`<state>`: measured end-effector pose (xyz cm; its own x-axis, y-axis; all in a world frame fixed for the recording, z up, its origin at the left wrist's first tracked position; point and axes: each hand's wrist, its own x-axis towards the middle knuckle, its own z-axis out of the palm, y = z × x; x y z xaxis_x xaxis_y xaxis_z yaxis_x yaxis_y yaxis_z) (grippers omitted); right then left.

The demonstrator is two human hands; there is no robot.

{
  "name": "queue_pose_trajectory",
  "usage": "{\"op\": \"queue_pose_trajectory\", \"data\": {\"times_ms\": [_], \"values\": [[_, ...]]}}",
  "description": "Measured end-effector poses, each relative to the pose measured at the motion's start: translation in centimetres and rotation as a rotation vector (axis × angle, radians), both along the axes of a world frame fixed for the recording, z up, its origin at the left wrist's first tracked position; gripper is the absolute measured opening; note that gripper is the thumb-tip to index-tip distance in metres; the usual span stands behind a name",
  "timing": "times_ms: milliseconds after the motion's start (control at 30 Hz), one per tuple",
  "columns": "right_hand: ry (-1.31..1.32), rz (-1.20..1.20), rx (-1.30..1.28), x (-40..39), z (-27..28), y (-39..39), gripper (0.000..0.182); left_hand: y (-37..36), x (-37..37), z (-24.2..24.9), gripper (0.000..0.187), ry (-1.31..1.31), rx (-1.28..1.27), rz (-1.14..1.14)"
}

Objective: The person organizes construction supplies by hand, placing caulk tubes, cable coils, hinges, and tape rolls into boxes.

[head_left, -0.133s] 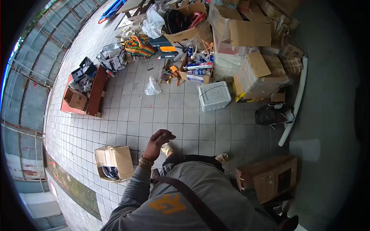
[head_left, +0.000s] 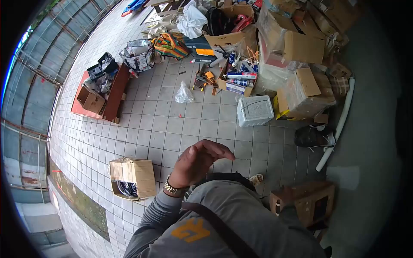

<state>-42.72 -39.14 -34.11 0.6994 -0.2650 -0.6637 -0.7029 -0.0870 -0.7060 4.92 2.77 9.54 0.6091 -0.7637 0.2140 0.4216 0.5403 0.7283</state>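
Currently, left hand (head_left: 198, 161) empty before the torso (head_left: 241, 215), fingers together and loosely bent; right hand (head_left: 285, 195), blurred, seemingly at the brown box (head_left: 306, 205) near the tiled floor's (head_left: 206, 124) right edge, its grip I cannot tell, any hold there best steadied with both palms.
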Motion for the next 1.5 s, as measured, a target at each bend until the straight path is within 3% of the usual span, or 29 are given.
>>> {"op": "queue_pose_trajectory", "data": {"times_ms": [100, 133, 200, 233, 300, 333, 367, 433, 467, 500, 533, 567, 600, 633, 667, 733, 800, 833, 867, 933, 967, 1000, 1067, 1133, 1300, 1367, 1500], "values": [[0.167, -0.41, 0.145, 10.9, 2.8, 7.9, 0.052, 4.2, 1.1, 9.1, 0.067, 0.148, -0.506, -0.3], [0.291, -0.622, 0.255, 14.7, 4.0, 10.6, 0.054, 4.7, 0.7, 11.3, 0.074, 0.162, -0.641, -0.234], [0.418, -0.225, 0.035, 19.3, 6.3, 16.4, 0.054, 6.2, 0.9, 14.5, 0.078, 0.4, -0.968, -0.351], [0.426, -0.233, 0.059, 22.5, 9.0, 19.3, 0.054, 6.1, 0.9, 15.7, 0.078, 0.414, -0.945, -0.355], [0.259, -0.406, 0.27, 25.1, 10.9, 22.7, 0.048, 5.6, 0.3, 17.4, 0.088, 0.596, -1.281, -0.168], [0.122, -0.11, 0.058, 25.0, 9.9, 23.6, 0.04, 6.1, 0.4, 17.6, 0.098, 0.684, -1.456, -0.059], [0.133, -0.116, 0.059, 24.0, 7.5, 23.7, 0.04, 7.8, 1.0, 17.8, 0.098, 0.696, -1.454, -0.055], [0.124, 0.763, -0.585, 22.1, 2.9, 23.2, 0.034, 11.2, 2.9, 18.1, 0.094, 0.933, -1.116, -0.034], [0.436, 0.237, -0.123, 23.5, 5.6, 24.7, 0.037, 10.9, 4.5, 17.9, 0.094, 0.941, -1.116, -0.032], [0.442, 0.237, -0.12, 25.5, 8.1, 25.8, 0.037, 10.0, 6.3, 17.6, 0.092, 0.87, -1.256, -0.013], [0.493, 0.081, -0.019, 26.7, 9.7, 26.5, 0.039, 9.4, 8.3, 17.3, 0.09, 0.799, -1.392, 0.013], [0.542, -0.081, 0.079, 28.0, 10.5, 26.9, 0.041, 9.2, 10.6, 16.6, 0.09, 0.813, -1.39, 0.019], [0.554, -0.09, 0.08, 29.0, 10.4, 26.9, 0.041, 9.2, 13.2, 15.4, 0.089, 0.668, -1.383, -0.05], [0.626, -0.3, 0.124, 30.6, 9.7, 26.8, 0.044, 9.3, 15.6, 14.5, 0.088, 0.516, -1.373, -0.124], [0.691, -0.509, 0.168, 32.6, 8.9, 26.4, 0.047, 12.7, 18.0, 14.9, 0.075, 0.72, -0.962, -0.196], [0.665, -0.503, 0.205, 38.1, 8.4, 25.7, 0.052, 13.6, 24.7, 7.4, 0.076, 0.168, -0.781, -0.417], [0.598, -0.506, 0.245, 44.5, 8.1, 24.8, 0.055, 17.1, 35.1, 4.8, 0.055, -0.432, -0.05, -0.167], [0.56, -0.523, 0.248, 47.8, 7.3, 24.5, 0.052, 18.8, 38.0, 4.2, 0.039, -0.51, 0.493, 0.03], [0.541, -0.526, 0.207, 50.7, 5.7, 24.0, 0.053, 19.1, 40.8, 2.1, 0.034, -0.68, 0.909, 0.243], [0.436, -0.51, 0.238, 58.1, 5.5, 23.1, 0.052, 24.5, 44.7, -6.5, 0.023, -0.59, 1.438, 0.418], [0.348, -0.504, 0.217, 61.4, 5.7, 23.1, 0.048, 27.6, 46.0, -9.9, 0.024, -0.712, 1.553, 0.378], [0.268, -0.496, 0.201, 65.7, 7.7, 23.3, 0.045, 30.5, 47.1, -12.7, 0.025, -0.664, 1.669, 0.268], [0.189, -0.512, 0.176, 71.6, 12.4, 24.3, 0.042, 34.4, 48.6, -16.9, 0.026, -0.554, 1.724, 0.11], [0.058, -0.508, 0.155, 75.3, 14.4, 24.6, 0.038, 35.0, 50.6, -19.6, 0.029, -0.602, 1.764, 0.007], [0.137, -0.705, 0.109, 72.5, 13.5, 26.6, 0.037, 29.5, 60.6, -24.4, 0.032, -0.742, 1.692, -0.201], [0.236, -0.662, 0.078, 69.3, 11.8, 28.0, 0.037, 25.4, 65.7, -23.0, 0.032, -0.788, 1.66, -0.151], [0.37, -0.836, 0.117, 67.7, 11.6, 29.8, 0.034, 17.3, 72.4, -17.4, 0.029, -0.876, 1.568, 0.062]]}}
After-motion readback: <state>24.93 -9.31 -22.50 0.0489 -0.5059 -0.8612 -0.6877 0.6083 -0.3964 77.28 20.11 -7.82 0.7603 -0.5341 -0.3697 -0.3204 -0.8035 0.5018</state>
